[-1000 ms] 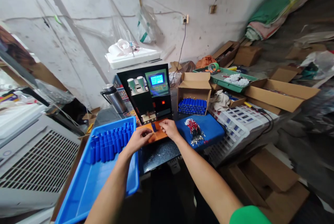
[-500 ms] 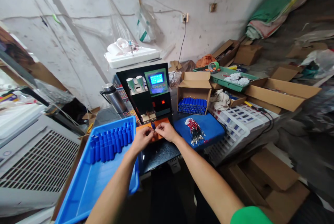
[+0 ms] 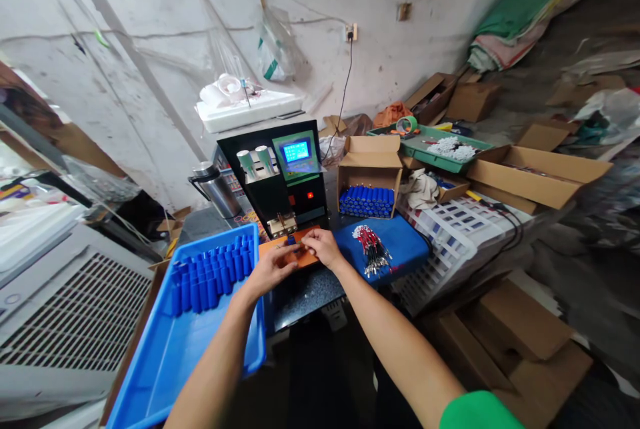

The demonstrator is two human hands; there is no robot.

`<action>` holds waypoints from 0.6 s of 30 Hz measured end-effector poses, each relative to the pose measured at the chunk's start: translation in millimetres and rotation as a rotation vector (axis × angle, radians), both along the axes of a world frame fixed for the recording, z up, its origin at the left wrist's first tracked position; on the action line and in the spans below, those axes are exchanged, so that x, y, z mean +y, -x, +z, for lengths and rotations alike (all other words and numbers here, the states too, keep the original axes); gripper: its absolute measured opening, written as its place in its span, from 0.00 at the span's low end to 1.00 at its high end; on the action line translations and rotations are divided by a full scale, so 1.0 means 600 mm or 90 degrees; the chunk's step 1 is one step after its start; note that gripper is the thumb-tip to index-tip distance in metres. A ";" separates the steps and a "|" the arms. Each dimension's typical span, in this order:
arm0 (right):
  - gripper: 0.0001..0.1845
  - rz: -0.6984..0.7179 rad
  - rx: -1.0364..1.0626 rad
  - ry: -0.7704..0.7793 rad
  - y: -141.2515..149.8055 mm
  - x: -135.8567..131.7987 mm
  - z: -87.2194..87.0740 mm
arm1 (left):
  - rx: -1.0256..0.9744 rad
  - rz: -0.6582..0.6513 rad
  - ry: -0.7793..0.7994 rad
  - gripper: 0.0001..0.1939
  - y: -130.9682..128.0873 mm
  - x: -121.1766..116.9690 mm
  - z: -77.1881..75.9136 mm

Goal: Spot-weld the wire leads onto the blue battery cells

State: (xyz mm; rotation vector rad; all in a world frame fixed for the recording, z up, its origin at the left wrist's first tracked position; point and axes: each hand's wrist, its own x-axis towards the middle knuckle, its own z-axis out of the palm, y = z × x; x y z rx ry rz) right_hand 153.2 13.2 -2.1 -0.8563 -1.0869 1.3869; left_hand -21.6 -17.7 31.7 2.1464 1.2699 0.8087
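Note:
A black spot-welder-like machine (image 3: 270, 196) with a lit blue screen stands in front of me. Below its copper-coloured tips, a blue cylindrical battery cell (image 3: 291, 240) is partly visible on the orange work plate (image 3: 311, 257). My left hand (image 3: 273, 266) reaches over the plate's left part, fingers stretched towards the cell and thumb apart; whether it touches the cell is unclear. To the cell's right, my right hand (image 3: 324, 246) has thumb and fingers pinched together. Whatever lies in that pinch is too small to name.
At left is a blue tray (image 3: 185, 349) with rows of blue cells (image 3: 213, 276). Red and black wire leads (image 3: 371, 249) lie on a blue pad (image 3: 405, 242). Behind it sits a cardboard box (image 3: 373, 144) of cells. A steel thermos (image 3: 217, 190) stands beside the machine.
My right hand moved left to meet my left hand in front of the cell, then drew slightly back right. My left hand's fingers came together, then spread and stretched forward. The view shifted slightly.

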 end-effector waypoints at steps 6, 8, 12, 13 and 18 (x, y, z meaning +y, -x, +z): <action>0.12 -0.020 0.029 0.032 -0.002 0.000 0.005 | -0.073 0.043 0.051 0.25 -0.019 0.002 -0.014; 0.12 -0.029 0.029 0.036 -0.001 0.002 0.004 | -0.108 0.039 0.082 0.26 -0.018 0.004 -0.018; 0.12 -0.041 0.025 0.018 0.001 0.007 0.000 | -0.099 0.083 0.042 0.23 -0.009 0.013 -0.024; 0.12 -0.042 0.026 0.014 0.002 0.008 -0.001 | -0.091 0.103 0.018 0.21 -0.007 0.015 -0.024; 0.12 -0.046 0.022 0.012 0.002 0.007 -0.002 | -0.076 0.150 -0.014 0.18 -0.010 0.022 -0.020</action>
